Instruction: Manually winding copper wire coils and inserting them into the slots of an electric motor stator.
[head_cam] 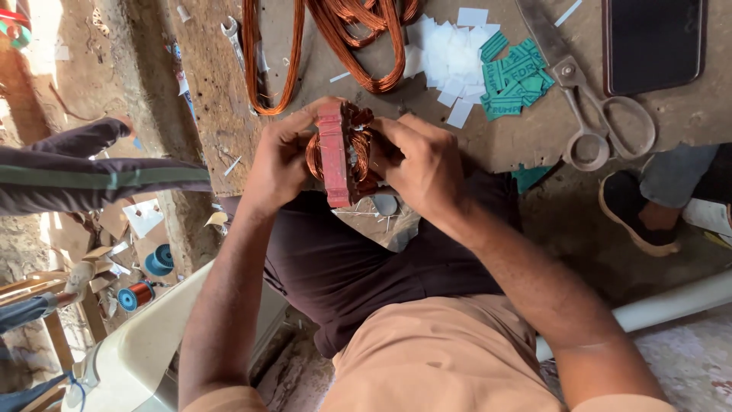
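Observation:
I hold a red motor stator (335,156) with copper wire windings on edge between both hands, just above the near edge of a worn workbench (229,114). My left hand (278,156) grips its left side with the thumb over the top. Pressed against the copper coils on its right side is my right hand (423,164), fingers curled onto the windings. Loops of copper wire (358,38) lie on the bench just beyond the stator.
White paper slips (454,57) and green paper strips (515,76) lie at the bench's back right beside large scissors (587,99) and a dark phone (652,42). A wrench (232,38) lies at left. Another person's leg (84,172) and a foot in a sandal (640,210) are nearby. Wire spools (137,294) sit on the floor.

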